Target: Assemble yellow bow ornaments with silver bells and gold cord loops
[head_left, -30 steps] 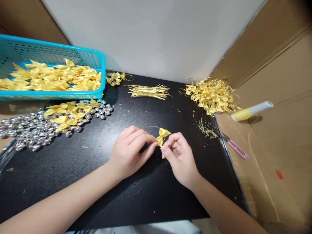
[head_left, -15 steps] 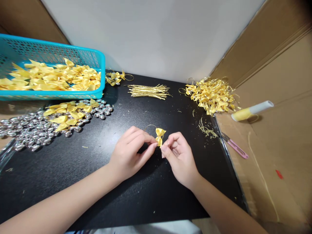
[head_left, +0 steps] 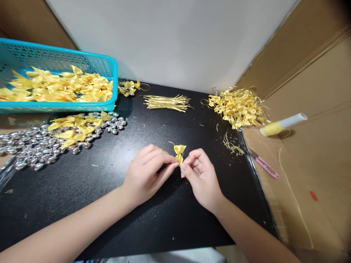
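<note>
A small yellow ribbon bow (head_left: 180,150) with a thin gold wire loop (head_left: 169,143) is between my hands, over the middle of the black table (head_left: 175,215). From its left side, my left hand (head_left: 152,171) pinches the bow's lower edge between thumb and forefinger. My right hand (head_left: 201,177) is closed at the bow's lower right, thumb pressed to the fingertips; what it pinches is too small to make out. Beyond the hands lies a bundle of gold wire ties (head_left: 166,103).
A turquoise basket (head_left: 57,106) of yellow bows is at the back left, with silver beads (head_left: 35,148) in front. Finished-looking bows with wire loops (head_left: 238,107) are heaped at the back right. Wire scraps (head_left: 232,146), a pink-handled tool (head_left: 265,166) and a rolled tube (head_left: 283,124) lie right.
My left fingertips have shifted slightly right and down against the bow. The wire loop has tilted a little. My right hand has hardly moved.
</note>
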The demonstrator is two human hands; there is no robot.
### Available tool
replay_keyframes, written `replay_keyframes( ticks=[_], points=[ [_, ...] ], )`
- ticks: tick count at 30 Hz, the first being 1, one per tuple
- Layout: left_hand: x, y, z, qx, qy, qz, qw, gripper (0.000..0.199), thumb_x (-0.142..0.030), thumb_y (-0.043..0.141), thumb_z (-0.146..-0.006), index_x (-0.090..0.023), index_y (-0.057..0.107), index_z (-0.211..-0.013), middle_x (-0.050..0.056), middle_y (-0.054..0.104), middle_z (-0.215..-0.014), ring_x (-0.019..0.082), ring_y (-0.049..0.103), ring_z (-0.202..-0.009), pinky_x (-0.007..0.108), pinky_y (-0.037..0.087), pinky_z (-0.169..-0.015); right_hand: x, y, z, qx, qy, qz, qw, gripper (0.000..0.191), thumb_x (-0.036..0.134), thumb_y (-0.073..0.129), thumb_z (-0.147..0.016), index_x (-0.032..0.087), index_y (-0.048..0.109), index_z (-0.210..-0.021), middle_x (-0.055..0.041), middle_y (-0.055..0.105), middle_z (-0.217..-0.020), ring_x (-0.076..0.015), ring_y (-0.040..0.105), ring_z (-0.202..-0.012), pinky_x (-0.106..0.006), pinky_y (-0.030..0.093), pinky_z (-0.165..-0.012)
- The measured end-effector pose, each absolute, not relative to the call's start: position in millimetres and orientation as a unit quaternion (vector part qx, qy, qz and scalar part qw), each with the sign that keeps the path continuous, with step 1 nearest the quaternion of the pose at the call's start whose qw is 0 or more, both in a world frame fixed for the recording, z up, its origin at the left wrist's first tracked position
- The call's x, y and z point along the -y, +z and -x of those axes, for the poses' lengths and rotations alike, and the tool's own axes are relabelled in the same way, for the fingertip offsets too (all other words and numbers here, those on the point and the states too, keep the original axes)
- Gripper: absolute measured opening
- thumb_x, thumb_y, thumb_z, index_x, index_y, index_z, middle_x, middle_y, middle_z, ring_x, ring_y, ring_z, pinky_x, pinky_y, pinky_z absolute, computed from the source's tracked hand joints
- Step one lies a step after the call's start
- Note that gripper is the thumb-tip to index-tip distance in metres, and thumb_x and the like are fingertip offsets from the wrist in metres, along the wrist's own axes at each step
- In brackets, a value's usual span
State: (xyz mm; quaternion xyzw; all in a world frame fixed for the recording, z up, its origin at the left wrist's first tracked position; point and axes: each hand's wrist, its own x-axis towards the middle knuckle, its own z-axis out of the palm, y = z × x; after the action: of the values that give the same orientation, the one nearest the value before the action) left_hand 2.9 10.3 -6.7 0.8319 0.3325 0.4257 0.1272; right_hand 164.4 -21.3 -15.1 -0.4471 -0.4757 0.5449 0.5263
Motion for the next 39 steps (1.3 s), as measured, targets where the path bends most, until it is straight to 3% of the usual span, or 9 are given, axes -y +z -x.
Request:
replay_keyframes(
  ticks=[11,39],
  points=[
    [-9,-7,-4,-0.328,0.449,-0.822,0.121,0.011,-0.007,0.067,-0.082,-0.016,0.062,-0.085,0.001,0.069,-0.074,0.012,0.059,-0.068,0.026,0.046,-0.067,22,-19,-164,0.447,0.558,0.426,0.554,0.019,0.027,0.065,-0.087,0.023,0.048,-0.08,0.0064,0.053,-0.067,-0.0071,0.052,-0.059,-0.019,0.043,-0.059],
    [-3,0,-7,-0.313,0.492,-0.808,0.08,0.014,-0.007,0.069,-0.079,-0.018,0.062,-0.085,0.0,0.066,-0.07,0.012,0.055,-0.062,0.028,0.041,-0.063,29,-21,-164,0.483,0.557,0.361,0.572,0.017,0.026,0.062,-0.092,0.025,0.047,-0.084,0.0065,0.056,-0.066,-0.007,0.053,-0.057,-0.019,0.043,-0.056]
  ],
)
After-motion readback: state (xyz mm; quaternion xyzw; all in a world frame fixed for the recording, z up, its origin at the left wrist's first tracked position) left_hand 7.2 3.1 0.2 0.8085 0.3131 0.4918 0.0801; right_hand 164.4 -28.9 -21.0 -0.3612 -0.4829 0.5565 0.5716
